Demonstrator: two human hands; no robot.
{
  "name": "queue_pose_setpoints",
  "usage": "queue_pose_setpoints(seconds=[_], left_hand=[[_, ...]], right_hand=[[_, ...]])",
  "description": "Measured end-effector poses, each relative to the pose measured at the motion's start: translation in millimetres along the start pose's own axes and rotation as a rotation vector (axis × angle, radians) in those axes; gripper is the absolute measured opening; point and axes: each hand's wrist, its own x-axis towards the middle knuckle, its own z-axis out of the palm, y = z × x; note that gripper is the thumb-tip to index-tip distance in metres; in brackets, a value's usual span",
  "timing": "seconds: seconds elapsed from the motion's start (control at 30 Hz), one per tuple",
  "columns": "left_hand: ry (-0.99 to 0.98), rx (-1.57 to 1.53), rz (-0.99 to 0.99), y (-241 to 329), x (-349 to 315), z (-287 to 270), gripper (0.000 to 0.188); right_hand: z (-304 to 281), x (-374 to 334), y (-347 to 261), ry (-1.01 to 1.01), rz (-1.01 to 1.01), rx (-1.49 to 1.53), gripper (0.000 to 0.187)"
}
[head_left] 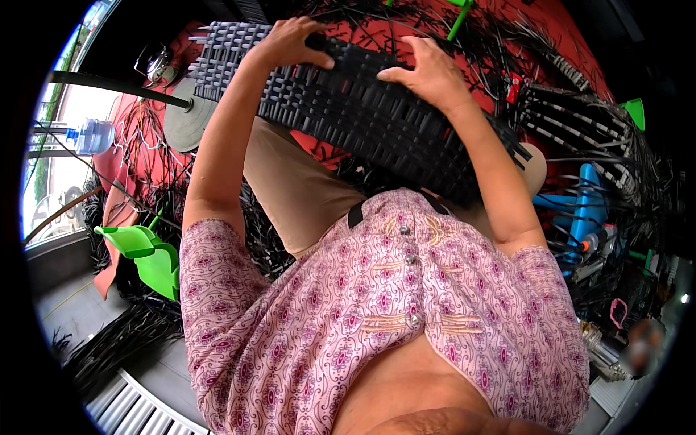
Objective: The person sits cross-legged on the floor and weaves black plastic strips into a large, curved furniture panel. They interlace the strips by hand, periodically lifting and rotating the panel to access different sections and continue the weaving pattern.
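A long panel (348, 87) woven from dark grey and black flat strips lies slantwise across my lap. Its left end is greyer, with strip ends sticking out. Over the panel's far left part is my left hand (293, 45), fingers and thumb spread along the upper edge. My right hand (433, 76) is further right at the same edge, thumb apart from the fingers, palm turned toward the weave. Between the two hands the weave looks darker and its strips are hard to tell apart. Neither hand visibly pinches a strip.
Loose black strips cover the red floor (507, 36). On the left are a round grey disc (187, 119), a water bottle (94, 136) and a green plastic dustpan-like piece (138, 243). Blue plastic parts (589, 206) and a bundle of banded strips (580, 134) lie to the right.
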Motion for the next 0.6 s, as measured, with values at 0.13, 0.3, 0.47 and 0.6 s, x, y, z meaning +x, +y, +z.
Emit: queue_pose_setpoints(seconds=[0.13, 0.3, 0.47, 0.6], left_hand=[[0.126, 0.008, 0.05, -3, -9, 10, 0.099], [0.151, -0.051, 0.119, 1, -14, 5, 0.091], [0.193, -0.121, 0.148, -7, -8, 5, 0.081], [0.085, -0.131, 0.063, -3, 4, -7, 0.076]], right_hand=[[41, 27, -34, -0.032, -0.09, -0.018, 0.095], [58, 31, -35, -0.087, -0.149, 0.016, 0.09], [55, 36, -45, -0.124, -0.166, -0.035, 0.08], [43, 43, -49, -0.182, -0.114, 0.014, 0.083]])
